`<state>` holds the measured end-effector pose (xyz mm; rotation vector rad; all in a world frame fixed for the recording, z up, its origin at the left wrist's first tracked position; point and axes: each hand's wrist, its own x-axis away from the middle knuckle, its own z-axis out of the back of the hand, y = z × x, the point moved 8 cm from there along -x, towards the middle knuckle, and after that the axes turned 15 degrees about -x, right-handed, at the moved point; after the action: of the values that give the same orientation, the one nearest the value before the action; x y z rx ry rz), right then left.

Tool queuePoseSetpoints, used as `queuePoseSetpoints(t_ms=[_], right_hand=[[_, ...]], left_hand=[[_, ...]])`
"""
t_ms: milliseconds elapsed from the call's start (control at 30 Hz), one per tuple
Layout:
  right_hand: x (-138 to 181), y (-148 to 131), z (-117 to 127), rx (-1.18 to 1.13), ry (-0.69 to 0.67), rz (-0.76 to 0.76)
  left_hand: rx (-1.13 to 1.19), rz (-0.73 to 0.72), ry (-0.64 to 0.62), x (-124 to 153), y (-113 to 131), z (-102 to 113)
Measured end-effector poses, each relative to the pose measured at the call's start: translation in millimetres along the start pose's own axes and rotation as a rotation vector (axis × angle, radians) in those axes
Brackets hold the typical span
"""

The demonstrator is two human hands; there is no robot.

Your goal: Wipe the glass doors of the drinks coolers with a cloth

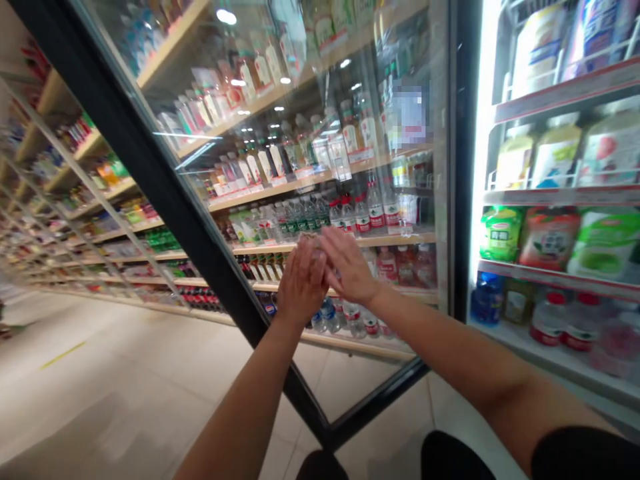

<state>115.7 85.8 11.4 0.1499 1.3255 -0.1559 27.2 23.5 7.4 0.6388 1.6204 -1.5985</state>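
Observation:
In the middle of the head view my left hand (301, 280) and my right hand (351, 267) are raised side by side in front of the glass door (320, 153) of a drinks cooler. The fingers of both are stretched out, and the fingertips come close together or overlap. Whether they press on the glass I cannot tell, as blur and a reflection mix with them. A small pale patch shows at the fingertips, too smeared to name. The door stands open, tilted in view, with a black frame (200, 240).
Through or in the glass appear shelves of bottles (350, 213). At the right is the lit cooler (560, 198) with bottles and green and red pouches (550, 237). Long store shelves (100, 187) run along the left above a pale tiled floor (125, 373). My dark-clad knees show below.

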Motion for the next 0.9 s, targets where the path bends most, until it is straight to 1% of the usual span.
queuePoseSetpoints(t_ms=[67, 100, 200, 267, 367, 433, 500, 567, 600, 633, 700, 800, 867, 900], right_hand=[[-6, -17, -19, -0.046, -0.088, 0.052], [-6, -20, -27, -0.054, -0.113, 0.051], [10, -11, -38, -0.04, -0.116, -0.006], [30, 4, -34, -0.03, -0.091, -0.033], [53, 36, -11, -0.028, -0.06, -0.037], [54, 67, 14, -0.034, 0.004, -0.075], [46, 103, 48, -0.029, 0.168, -0.191], [42, 134, 79, -0.01, 0.369, -0.34], [43, 144, 87, -0.002, 0.438, -0.4], [47, 149, 90, 0.004, 0.476, -0.442], [59, 145, 82, 0.008, 0.468, -0.465], [77, 116, 52, 0.018, 0.42, -0.426], [73, 95, 36, 0.036, 0.397, -0.406], [63, 87, 29, 0.044, 0.375, -0.392]], left_hand=[[0.021, 0.018, 0.034, 2, -3, 0], [0.021, 0.016, 0.045, 3, -4, 1], [0.013, -0.046, 0.019, 4, -3, -1], [0.012, -0.101, -0.052, 4, 0, -3], [-0.029, -0.154, -0.211, 4, 4, -12], [-0.085, -0.146, -0.3, 4, 5, -19], [-0.132, -0.12, -0.363, 4, 6, -26], [-0.155, -0.103, -0.385, 4, 7, -29], [-0.161, -0.102, -0.381, 4, 8, -29], [-0.164, -0.103, -0.373, 3, 9, -29], [-0.166, -0.097, -0.36, 3, 10, -28], [-0.168, -0.088, -0.367, 3, 11, -26], [-0.181, -0.09, -0.366, 3, 12, -25], [-0.188, -0.09, -0.364, 2, 13, -25]])
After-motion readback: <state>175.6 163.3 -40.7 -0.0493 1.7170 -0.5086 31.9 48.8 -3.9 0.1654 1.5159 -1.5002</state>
